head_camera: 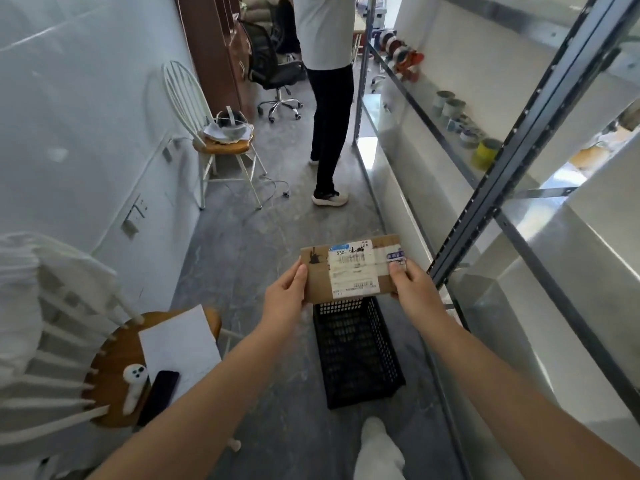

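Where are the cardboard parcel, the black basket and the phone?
cardboard parcel (318,285), head view, bare cardboard left of label
black basket (367,394), head view, near wall
phone (159,396), head view, its dark middle

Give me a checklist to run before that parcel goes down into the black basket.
1. Grip: left hand and right hand each pinch one short end of the parcel: ok.
2. Attitude: parcel held roughly level, label facing up: ok.
3. Alignment: parcel overlaps only the far end of the basket in this view; centred or not: cannot tell.
4. Room inside the basket: dark mesh hides the bottom: cannot tell.
5. Clearance: shelf post stands close beside the right hand, not touching: ok.
6. Aisle: other person stands farther along, apart from the basket: ok.
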The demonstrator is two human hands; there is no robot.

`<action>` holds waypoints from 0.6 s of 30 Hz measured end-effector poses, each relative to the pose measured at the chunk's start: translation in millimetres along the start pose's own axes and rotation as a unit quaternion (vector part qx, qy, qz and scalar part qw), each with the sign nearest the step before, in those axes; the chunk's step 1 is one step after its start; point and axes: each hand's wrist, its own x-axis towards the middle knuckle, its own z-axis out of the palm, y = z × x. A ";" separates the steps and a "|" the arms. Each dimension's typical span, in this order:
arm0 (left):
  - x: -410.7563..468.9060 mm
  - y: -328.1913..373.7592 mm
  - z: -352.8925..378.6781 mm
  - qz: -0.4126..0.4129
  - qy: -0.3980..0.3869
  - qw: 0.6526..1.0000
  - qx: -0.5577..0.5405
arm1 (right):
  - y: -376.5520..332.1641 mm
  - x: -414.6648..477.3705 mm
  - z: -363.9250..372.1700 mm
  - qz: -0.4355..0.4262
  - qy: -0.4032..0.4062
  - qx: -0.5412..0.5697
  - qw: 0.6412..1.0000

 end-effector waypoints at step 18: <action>110.4 -2.1 108.8 -0.034 0.071 0.996 0.048 | 40.9 182.7 -32.3 0.031 -0.133 0.036 0.990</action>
